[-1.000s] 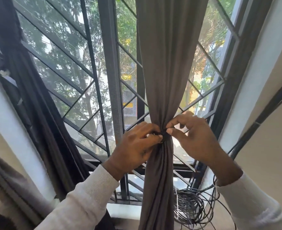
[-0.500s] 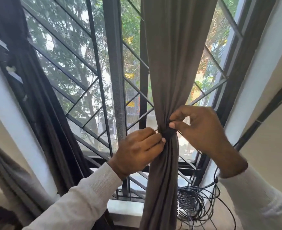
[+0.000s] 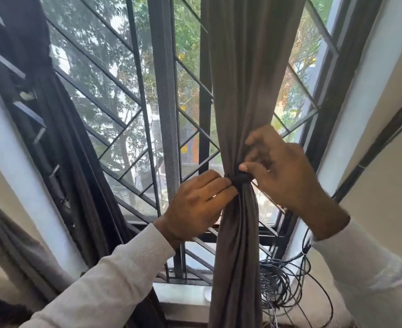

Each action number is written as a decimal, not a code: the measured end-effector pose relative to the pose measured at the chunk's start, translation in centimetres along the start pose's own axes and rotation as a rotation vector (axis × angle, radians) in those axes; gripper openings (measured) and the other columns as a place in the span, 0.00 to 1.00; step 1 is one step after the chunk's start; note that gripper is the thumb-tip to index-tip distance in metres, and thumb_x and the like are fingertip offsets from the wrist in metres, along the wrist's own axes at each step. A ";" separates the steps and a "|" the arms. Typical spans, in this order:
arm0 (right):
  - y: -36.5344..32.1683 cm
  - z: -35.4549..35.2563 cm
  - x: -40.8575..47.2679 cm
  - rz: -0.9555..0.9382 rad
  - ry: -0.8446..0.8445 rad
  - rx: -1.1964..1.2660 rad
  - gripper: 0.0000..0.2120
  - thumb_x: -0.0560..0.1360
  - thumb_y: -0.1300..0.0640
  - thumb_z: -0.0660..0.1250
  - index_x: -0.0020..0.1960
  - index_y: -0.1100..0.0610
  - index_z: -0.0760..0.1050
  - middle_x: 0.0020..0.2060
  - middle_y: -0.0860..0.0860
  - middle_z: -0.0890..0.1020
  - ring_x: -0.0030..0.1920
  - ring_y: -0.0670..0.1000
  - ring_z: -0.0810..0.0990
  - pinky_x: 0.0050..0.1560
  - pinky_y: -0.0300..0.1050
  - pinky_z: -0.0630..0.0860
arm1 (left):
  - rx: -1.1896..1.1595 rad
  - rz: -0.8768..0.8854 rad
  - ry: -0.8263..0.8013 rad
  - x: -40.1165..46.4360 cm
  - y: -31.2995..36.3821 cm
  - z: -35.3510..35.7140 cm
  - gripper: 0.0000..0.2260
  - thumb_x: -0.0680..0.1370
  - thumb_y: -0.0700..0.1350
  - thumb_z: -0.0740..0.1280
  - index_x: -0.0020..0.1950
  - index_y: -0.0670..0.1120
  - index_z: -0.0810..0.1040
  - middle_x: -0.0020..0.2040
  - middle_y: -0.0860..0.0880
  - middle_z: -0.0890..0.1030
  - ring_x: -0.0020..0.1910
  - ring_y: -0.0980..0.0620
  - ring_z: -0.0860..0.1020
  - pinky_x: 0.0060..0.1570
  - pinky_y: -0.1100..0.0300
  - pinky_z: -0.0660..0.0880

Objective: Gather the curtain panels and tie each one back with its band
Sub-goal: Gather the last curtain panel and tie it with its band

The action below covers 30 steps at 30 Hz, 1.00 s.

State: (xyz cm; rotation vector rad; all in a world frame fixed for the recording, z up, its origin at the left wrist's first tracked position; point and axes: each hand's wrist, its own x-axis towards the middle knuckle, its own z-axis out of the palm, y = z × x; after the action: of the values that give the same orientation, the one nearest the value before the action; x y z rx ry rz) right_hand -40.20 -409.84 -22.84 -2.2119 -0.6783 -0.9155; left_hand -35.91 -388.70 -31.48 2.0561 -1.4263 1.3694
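Note:
A grey-brown curtain panel (image 3: 247, 79) hangs in front of the window, bunched tight at its waist by a dark band (image 3: 242, 178). My left hand (image 3: 195, 204) pinches the band's left side with thumb and fingers. My right hand (image 3: 282, 171) holds the band's right side with thumb and forefinger, its other fingers spread loosely above. Below the band the panel (image 3: 235, 256) falls in narrow folds to the sill. A second, darker curtain panel (image 3: 60, 119) hangs gathered at the window's left side; whether it has a band I cannot tell.
Behind the curtains is a window with a black metal grille (image 3: 128, 95). A loose coil of dark cable (image 3: 282, 287) lies on the sill at the lower right. White walls (image 3: 380, 74) flank the window. Grey cloth (image 3: 8, 245) hangs at the far left.
Both hands and the band sit a little higher on the panel than before. My right hand's fingers have opened out above the band. The view has tilted slightly.

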 end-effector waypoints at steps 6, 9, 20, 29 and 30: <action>-0.5 1.1 -1.1 -0.247 -0.134 -0.267 0.17 0.71 0.62 0.79 0.58 0.50 0.81 0.41 0.42 0.86 0.41 0.45 0.82 0.49 0.44 0.78 | 0.003 0.039 -0.077 -2.0 -0.5 0.0 0.09 0.82 0.33 0.67 0.58 0.37 0.85 0.53 0.40 0.85 0.47 0.39 0.80 0.46 0.47 0.75; -0.3 2.3 -1.6 -0.001 -0.073 -0.105 0.21 0.70 0.63 0.81 0.55 0.49 0.75 0.39 0.40 0.86 0.38 0.42 0.84 0.44 0.41 0.79 | -0.050 0.052 -0.100 -2.7 -0.6 -0.1 0.15 0.86 0.35 0.57 0.58 0.36 0.85 0.52 0.40 0.84 0.46 0.39 0.80 0.46 0.46 0.76; -3.8 3.3 0.3 0.138 0.214 -0.035 0.22 0.75 0.69 0.74 0.60 0.52 0.68 0.40 0.49 0.82 0.41 0.50 0.83 0.44 0.52 0.82 | -0.143 0.093 0.072 0.0 -3.2 -2.1 0.12 0.86 0.36 0.62 0.57 0.35 0.85 0.51 0.38 0.85 0.44 0.38 0.79 0.43 0.44 0.77; -6.6 3.3 0.5 0.270 0.309 -0.061 0.21 0.70 0.71 0.77 0.56 0.57 0.72 0.35 0.50 0.85 0.34 0.49 0.83 0.39 0.42 0.78 | -0.230 0.127 0.082 -1.4 -2.8 -2.2 0.08 0.83 0.35 0.66 0.58 0.36 0.85 0.52 0.40 0.85 0.45 0.39 0.78 0.44 0.44 0.76; -6.7 3.3 0.5 0.281 0.323 -0.071 0.21 0.70 0.71 0.77 0.56 0.56 0.71 0.35 0.51 0.85 0.34 0.50 0.83 0.39 0.41 0.78 | -0.251 0.120 0.081 -1.7 -2.7 -2.0 0.08 0.82 0.34 0.68 0.58 0.36 0.85 0.52 0.40 0.84 0.45 0.39 0.78 0.45 0.44 0.76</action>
State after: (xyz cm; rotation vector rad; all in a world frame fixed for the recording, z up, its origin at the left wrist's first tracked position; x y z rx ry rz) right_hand -42.95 -402.92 -21.88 -2.0842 -0.1817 -1.1259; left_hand -34.80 -385.09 -31.12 1.7646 -1.6179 1.2304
